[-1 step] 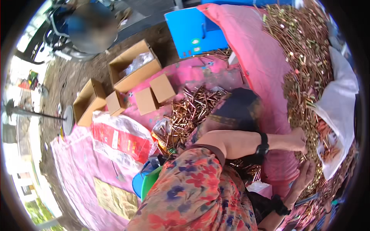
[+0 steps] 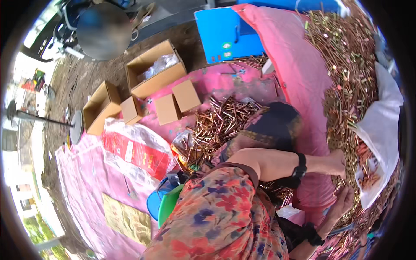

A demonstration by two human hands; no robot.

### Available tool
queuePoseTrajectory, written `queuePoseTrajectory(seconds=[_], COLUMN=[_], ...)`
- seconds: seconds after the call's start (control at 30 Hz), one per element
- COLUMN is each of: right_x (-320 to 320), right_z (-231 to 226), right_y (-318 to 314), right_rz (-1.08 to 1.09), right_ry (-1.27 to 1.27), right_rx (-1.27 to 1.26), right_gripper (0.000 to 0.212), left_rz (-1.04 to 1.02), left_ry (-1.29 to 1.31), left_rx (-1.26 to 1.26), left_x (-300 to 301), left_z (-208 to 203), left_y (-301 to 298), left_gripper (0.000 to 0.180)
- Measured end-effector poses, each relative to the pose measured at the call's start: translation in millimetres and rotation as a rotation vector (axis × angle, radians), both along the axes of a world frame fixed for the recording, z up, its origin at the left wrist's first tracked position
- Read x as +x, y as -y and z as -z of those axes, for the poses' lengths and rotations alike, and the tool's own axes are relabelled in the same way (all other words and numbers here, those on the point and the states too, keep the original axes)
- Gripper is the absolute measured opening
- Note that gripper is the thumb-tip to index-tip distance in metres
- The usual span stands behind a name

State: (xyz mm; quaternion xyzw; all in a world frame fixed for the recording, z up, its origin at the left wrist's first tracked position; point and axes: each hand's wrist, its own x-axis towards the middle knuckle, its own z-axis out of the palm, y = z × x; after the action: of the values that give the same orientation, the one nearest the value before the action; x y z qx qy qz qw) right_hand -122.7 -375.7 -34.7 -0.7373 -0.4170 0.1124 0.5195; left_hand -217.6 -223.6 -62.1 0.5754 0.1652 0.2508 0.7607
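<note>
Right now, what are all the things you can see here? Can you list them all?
Loose screws: a huge heap, coppery gold, along the right side.
Smaller screw pile: one, coppery, in the middle on the pink sheet.
Pink sheet: one, pink, spread under both piles.
Cardboard boxes: five, brown, open, upper left.
Blue box: one, blue, top centre.
White sack: one, white, right edge, screws inside.
Red and white sack: one, flat, left of centre.
Plastic bowls: two, blue and green, stacked, lower centre.
Fan stand: one, grey, far left.
Left hand: in the big heap, wrist in a black band.
Right hand: just below it, by the screws.
</note>
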Motion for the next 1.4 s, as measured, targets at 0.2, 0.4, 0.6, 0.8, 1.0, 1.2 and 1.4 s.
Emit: queuePoseTrajectory(seconds=[0.2, 0.4, 0.6, 0.8, 1.0, 1.2, 1.4], right_x=[22, -5, 1, 29, -27, 1, -16], right_z=[-12, -47, -64, -79, -99, -94, -102], right_y=[6, 10, 22, 30, 22, 25, 21], right_rz=[-0.098, -0.002, 0.079, -0.060, 0.055, -0.108, 0.016], right_ry=[-0.175, -0.078, -0.021, -0.152, 0.567, -0.206, 0.146], right_rx=[0.044, -0.003, -0.066, -0.019, -0.234, 0.004, -0.038], right_gripper=[0.024, 0.031, 0.025, 0.026, 0.031, 0.024, 0.022], left_rz=[-0.057, -0.071, -0.075, -0.039, 0.166, -0.050, 0.109], left_ry=[0.027, 0.073, 0.235, 0.221, 0.302, 0.294, 0.323], left_rx=[-0.062, -0.076, -0.022, 0.113, -0.246, 0.202, -0.120], left_x=[25, 58, 43, 51, 20, 17, 32], left_z=[-8, -21, -36, -40, -50, -56, -55], left_y=[2, 9, 15, 15, 17, 14, 13], left_gripper=[0.027, 0.031, 0.034, 0.031, 0.021, 0.016, 0.015])
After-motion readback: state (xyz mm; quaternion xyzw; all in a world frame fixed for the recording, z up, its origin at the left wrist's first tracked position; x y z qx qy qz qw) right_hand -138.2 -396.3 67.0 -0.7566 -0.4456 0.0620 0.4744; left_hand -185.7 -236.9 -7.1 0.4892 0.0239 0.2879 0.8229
